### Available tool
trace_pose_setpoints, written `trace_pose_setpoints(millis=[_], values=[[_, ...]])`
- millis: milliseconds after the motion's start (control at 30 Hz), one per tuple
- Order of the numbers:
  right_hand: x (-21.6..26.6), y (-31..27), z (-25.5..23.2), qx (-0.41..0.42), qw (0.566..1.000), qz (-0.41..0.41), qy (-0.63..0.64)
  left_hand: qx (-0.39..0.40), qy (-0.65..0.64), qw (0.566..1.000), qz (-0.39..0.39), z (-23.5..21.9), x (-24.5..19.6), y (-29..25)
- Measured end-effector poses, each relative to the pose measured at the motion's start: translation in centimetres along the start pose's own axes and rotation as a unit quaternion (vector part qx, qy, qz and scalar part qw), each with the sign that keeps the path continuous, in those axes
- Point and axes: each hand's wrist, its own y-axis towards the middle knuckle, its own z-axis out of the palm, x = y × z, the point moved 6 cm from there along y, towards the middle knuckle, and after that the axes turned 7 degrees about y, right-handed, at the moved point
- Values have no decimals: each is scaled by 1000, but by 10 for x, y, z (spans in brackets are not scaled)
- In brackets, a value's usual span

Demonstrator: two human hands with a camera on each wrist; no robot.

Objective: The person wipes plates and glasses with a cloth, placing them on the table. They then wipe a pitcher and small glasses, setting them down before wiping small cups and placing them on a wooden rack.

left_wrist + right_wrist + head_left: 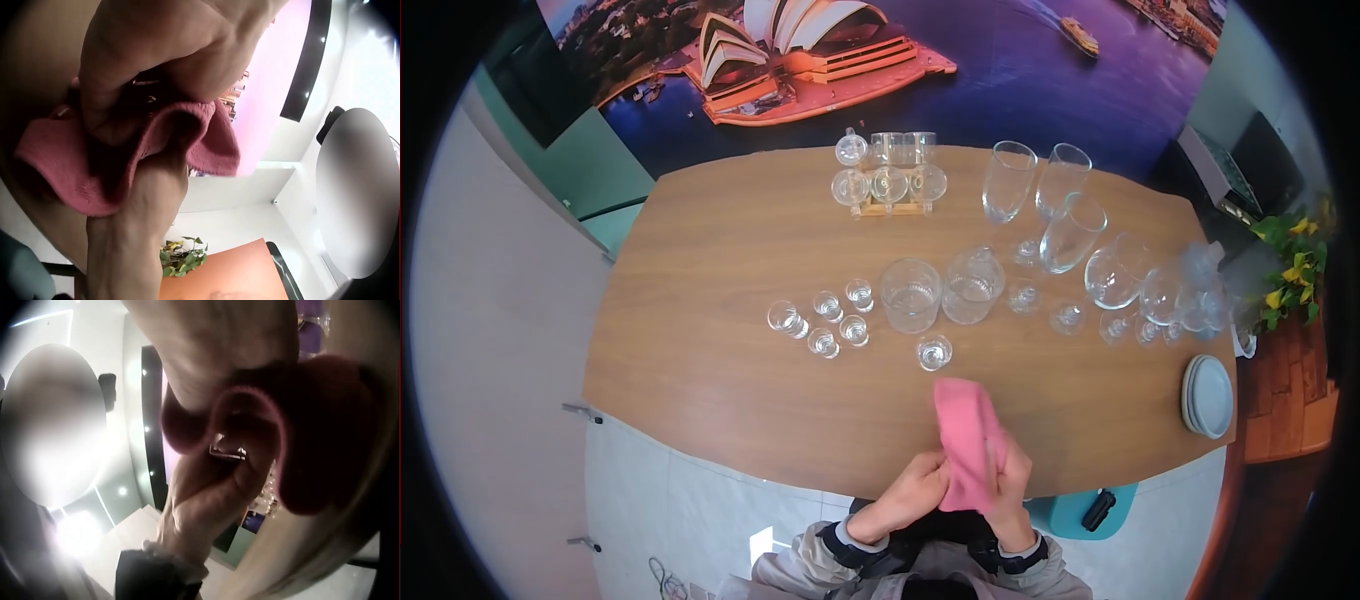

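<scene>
A pink cloth (pixel 967 430) is bunched between both hands, just over the table's front edge. My left hand (pixel 915 492) grips it from the left, fingers curled into the folds. From the right, my right hand (pixel 1012 485) holds the same cloth, its fingers largely covered by it. Inside the folds, a shiny clear rim (pixel 228 452) glints beside the left fingers in the right wrist view; I cannot tell what the whole piece is. The nearest thing beyond the cloth is a small clear glass (pixel 934 352), standing upright on the table.
Several small glasses (pixel 824 343) stand left of two wide glass vessels (pixel 911 295). Tall glasses (pixel 1009 182) and stemmed glasses (pixel 1117 272) fill the right side. A rack of glass cups (pixel 889 185) is at the back. Stacked dishes (pixel 1208 396) sit by the right edge.
</scene>
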Motion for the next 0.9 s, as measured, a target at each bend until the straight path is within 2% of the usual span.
trace_pose_setpoints(millis=[33,100,133,200,267,333,367,400,433,467,500,533,567,600,667,733,767,800,833,867,900], values=[[-2,-2,4,1,1000,1,3,10,12,1000,24,1,-3,-2],[-7,0,6,-58,973,120,188,36,25,999,8,0,-1,-4],[-1,2,3,-61,982,116,137,48,30,998,17,2,2,-2],[6,4,-2,-78,980,114,141,61,35,997,25,5,-2,-2],[14,10,-7,-94,979,112,145,49,-33,998,-27,6,-6,-5],[8,12,-8,-121,925,219,286,23,-37,999,-3,8,-8,-5],[3,11,-11,-121,925,220,286,-3,-41,999,21,8,-12,-6],[-1,11,-15,-96,955,185,211,-3,-42,999,21,10,-16,-9],[-4,12,-19,-72,977,150,134,-43,102,988,111,9,-35,-15],[-8,14,-24,-74,977,150,133,-81,243,946,197,10,-51,-20],[-7,19,-24,-38,985,124,116,-79,243,946,197,9,-51,-19],[-6,21,-23,-1,990,96,98,-90,320,899,285,11,-60,-22],[-7,21,-24,-2,991,95,99,-100,393,836,370,14,-68,-27],[-10,21,-23,7,988,112,104,-100,394,835,370,12,-71,-25],[-18,16,-22,18,985,129,112,-57,437,796,415,17,-76,-28],[-32,8,-23,22,969,196,148,-53,434,798,416,16,-76,-27],[-30,6,-22,20,969,197,148,-47,429,799,419,17,-76,-26],[-25,5,-25,-9,975,181,130,-44,429,800,418,18,-76,-26],[-20,4,-28,-38,979,165,110,-49,398,830,388,16,-75,-23],[-19,3,-28,-39,979,165,111,-55,365,858,357,13,-74,-20],[-14,3,-29,-39,985,129,109,-54,366,858,357,15,-71,-21]])
